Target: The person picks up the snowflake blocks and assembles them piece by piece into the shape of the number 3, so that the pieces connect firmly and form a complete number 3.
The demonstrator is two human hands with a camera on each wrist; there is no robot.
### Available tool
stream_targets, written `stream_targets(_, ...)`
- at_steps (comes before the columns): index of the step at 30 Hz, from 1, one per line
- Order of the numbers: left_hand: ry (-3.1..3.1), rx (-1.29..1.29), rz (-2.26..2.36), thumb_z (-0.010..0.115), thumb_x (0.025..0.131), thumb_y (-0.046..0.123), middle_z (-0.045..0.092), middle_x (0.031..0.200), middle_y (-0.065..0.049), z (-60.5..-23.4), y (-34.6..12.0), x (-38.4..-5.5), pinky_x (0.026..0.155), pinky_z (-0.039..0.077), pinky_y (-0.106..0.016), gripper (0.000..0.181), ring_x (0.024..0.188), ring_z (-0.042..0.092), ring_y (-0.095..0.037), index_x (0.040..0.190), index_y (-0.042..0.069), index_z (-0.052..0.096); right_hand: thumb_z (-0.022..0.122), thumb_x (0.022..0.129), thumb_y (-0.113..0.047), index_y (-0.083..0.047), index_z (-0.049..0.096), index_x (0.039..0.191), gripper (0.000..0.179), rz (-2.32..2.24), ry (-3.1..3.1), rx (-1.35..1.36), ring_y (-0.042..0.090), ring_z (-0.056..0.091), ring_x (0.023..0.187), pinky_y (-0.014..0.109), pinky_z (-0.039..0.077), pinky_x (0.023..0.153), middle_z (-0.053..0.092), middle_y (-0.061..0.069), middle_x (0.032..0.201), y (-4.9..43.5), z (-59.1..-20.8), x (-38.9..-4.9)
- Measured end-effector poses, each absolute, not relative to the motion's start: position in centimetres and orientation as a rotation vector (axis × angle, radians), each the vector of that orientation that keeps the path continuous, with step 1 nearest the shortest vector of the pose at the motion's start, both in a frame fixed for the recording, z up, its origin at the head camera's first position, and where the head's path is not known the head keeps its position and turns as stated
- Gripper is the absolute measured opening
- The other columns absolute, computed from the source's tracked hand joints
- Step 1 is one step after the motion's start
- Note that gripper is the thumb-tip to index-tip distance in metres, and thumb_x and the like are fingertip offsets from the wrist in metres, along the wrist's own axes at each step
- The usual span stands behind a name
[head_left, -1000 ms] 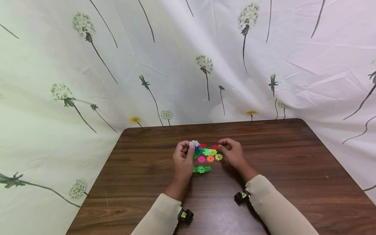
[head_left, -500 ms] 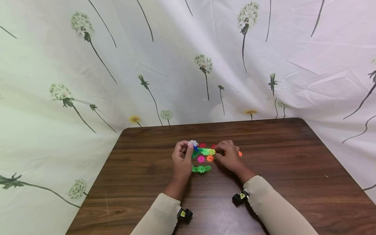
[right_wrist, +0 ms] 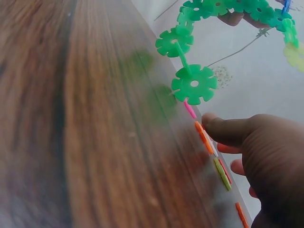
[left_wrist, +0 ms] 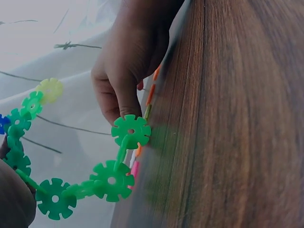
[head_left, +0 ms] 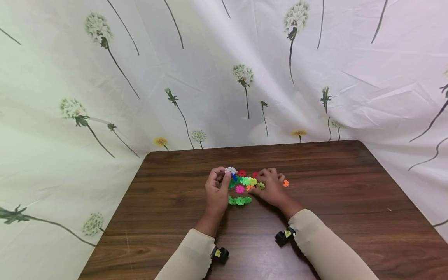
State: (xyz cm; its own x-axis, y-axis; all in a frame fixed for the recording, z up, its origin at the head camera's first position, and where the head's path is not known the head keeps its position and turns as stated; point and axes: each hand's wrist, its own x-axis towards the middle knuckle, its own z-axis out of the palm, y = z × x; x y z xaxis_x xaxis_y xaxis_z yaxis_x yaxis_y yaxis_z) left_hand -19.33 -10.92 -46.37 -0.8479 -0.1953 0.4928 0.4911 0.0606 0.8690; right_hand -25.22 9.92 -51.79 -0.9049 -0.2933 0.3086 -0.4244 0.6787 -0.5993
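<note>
My left hand [head_left: 217, 190] grips a chain of interlocking flower-shaped plastic discs, held raised over the table. Green discs [left_wrist: 111, 180] make up most of it; a pale yellow disc [left_wrist: 50, 90] ends one branch. A blue disc [head_left: 234, 177] and a white disc [head_left: 230, 170] sit by the left thumb. My right hand [head_left: 273, 187] hovers low over loose discs, fingers spread and slightly bent. Its thumb is close to an orange disc [right_wrist: 203, 137]; whether they touch, I cannot tell. An olive-yellow disc [head_left: 260, 186] lies between its thumb and fingers.
Loose on the brown wooden table [head_left: 157, 217] lie a pink disc [head_left: 239, 189], a red disc [head_left: 242, 172], a second red one [head_left: 255, 174] and another orange disc [head_left: 286, 182] right of the right hand. A flower-printed cloth [head_left: 210, 77] hangs behind.
My right hand has moved left over the loose discs, uncovering the orange disc at right, and its thumb has come down towards the other orange disc. My left hand keeps its grip, nearly still.
</note>
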Motion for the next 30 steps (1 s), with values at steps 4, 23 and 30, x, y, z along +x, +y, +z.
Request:
stream_targets(4,-1.844,-0.318,-1.843,0.063,0.11,0.006,0.071,0.11,-0.029,-46.4,-11.0,-19.3,0.084,0.052,-0.02,0.017,0.096,0.064,-0.008,0.119,-0.009,0.062,0.094,0.087,-0.035,-0.003,0.083,0.118,0.046,1.023,-2.696,0.579,0.036,0.047,0.127,0.062,0.02,0.102,0.067,0.011,0.118,10.0,-51.8,-25.3)
stream_targets(23,-1.857,-0.339,-1.814,0.063,0.11,0.006,0.07,0.108,-0.026,-46.6,-10.9,-19.4,0.084,0.051,-0.022,0.017,0.095,0.062,-0.01,0.12,-0.007,0.063,0.089,0.093,-0.022,-0.012,0.079,0.105,0.019,1.005,-2.752,0.611,0.03,0.049,0.113,0.063,0.016,0.099,0.073,0.006,0.11,12.3,-51.2,-25.8)
stream_targets(30,-1.875,-0.341,-1.799,0.062,0.111,0.007,0.07,0.11,-0.026,-46.6,-10.8,-19.3,0.085,0.051,-0.022,0.017,0.096,0.062,-0.009,0.121,-0.006,0.063,0.092,0.091,-0.024,-0.014,0.074,0.101,0.022,1.031,-2.749,0.564,0.021,0.053,0.101,0.061,0.014,0.105,0.065,0.002,0.09,12.0,-51.1,-25.8)
